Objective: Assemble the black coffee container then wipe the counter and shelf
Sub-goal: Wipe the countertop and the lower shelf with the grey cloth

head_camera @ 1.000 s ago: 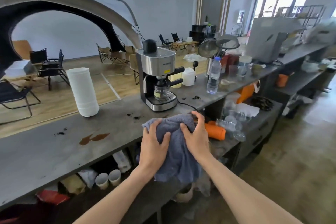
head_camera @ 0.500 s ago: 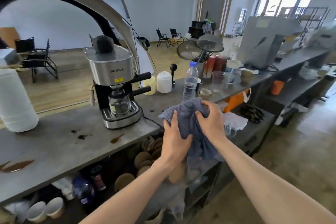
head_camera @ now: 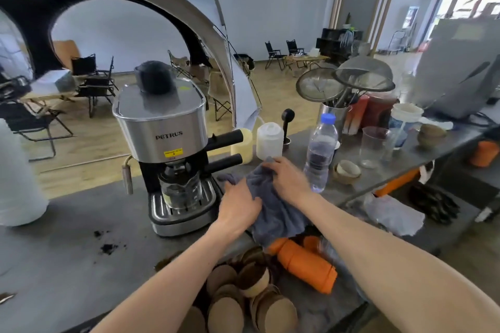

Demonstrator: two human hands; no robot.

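Note:
A grey-blue cloth (head_camera: 273, 211) lies bunched on the grey counter (head_camera: 67, 240) just right of the silver coffee machine (head_camera: 167, 143). My left hand (head_camera: 238, 208) presses on the cloth's left side and my right hand (head_camera: 289, 178) grips its far edge. Part of the cloth hangs over the counter's front edge. The machine has two black handles pointing right and a glass carafe (head_camera: 180, 189) on its drip tray. Dark coffee grounds (head_camera: 108, 247) and a brown spill (head_camera: 165, 262) mark the counter to the left of my arms.
A water bottle (head_camera: 319, 154), white jar (head_camera: 269, 140), yellow cup (head_camera: 242, 146), clear beaker (head_camera: 374, 146) and strainers (head_camera: 343, 81) crowd the counter's right. A white roll (head_camera: 19, 178) stands at the left. The lower shelf holds brown cups (head_camera: 243, 295) and an orange roll (head_camera: 305, 265).
I have moved right along the counter. Both hands carried the cloth up from the counter's edge and set it down on the surface beside the coffee machine.

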